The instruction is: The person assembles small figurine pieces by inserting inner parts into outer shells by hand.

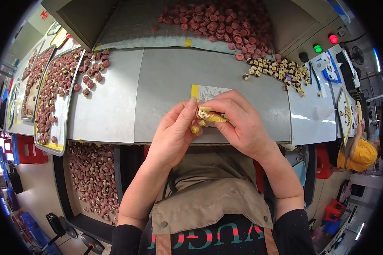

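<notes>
My left hand (174, 129) pinches a small cream-and-dark piece (202, 113) between thumb and fingers, above the near part of the grey worktop. From the other side, my right hand (240, 121) closes its fingertips at the same piece. Yellow finger coverings show on fingertips of both hands. A trace of red shows between the right fingers, too covered to identify. Under the hands lies a white sheet with a yellow edge (195, 91). More cream-and-dark pieces (276, 71) are scattered at the back right. Beyond them is a heap of hollow red bumpy caps (225, 25).
At the left, trays (64, 123) carry red-and-cream assembled pieces, with loose ones (93, 68) beside them. Below the worktop is a bin of similar pieces (93, 178). A blue tray (331, 70) is at right. Farther right, a person in yellow (359, 153) works.
</notes>
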`<state>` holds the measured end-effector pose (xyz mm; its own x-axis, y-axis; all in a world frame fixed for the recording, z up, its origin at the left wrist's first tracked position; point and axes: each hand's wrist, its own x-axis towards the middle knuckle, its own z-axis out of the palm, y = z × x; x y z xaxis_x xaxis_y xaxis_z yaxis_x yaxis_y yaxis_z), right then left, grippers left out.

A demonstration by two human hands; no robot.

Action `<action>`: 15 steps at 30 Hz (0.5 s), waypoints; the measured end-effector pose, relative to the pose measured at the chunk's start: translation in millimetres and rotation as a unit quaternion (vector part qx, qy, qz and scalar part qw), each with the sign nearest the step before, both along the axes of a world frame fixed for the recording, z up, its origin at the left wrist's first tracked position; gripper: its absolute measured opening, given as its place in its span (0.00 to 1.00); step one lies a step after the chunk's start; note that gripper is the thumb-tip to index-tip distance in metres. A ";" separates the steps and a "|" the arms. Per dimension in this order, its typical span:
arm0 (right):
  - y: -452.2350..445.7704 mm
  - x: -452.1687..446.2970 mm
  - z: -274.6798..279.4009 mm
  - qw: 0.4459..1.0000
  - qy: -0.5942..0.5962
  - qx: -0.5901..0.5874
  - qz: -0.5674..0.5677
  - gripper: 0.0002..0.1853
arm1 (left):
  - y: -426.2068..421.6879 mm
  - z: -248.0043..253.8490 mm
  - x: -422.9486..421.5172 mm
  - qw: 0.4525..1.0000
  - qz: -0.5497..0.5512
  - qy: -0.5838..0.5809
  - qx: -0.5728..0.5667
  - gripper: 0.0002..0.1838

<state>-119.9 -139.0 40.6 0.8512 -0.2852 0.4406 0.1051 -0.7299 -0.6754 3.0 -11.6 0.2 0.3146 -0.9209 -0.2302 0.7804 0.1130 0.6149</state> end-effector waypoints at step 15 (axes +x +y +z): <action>10.2 -9.7 -5.4 0.999 -0.030 0.010 -0.044 0.21 | -1.4 4.7 -6.5 0.985 0.013 -0.163 0.054 0.18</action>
<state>-129.7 -128.8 35.2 0.7949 -0.3677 0.4827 0.0806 -0.7244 -0.6846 -3.5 -12.9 4.9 0.4119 -0.8871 -0.2086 0.5368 0.0513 0.8421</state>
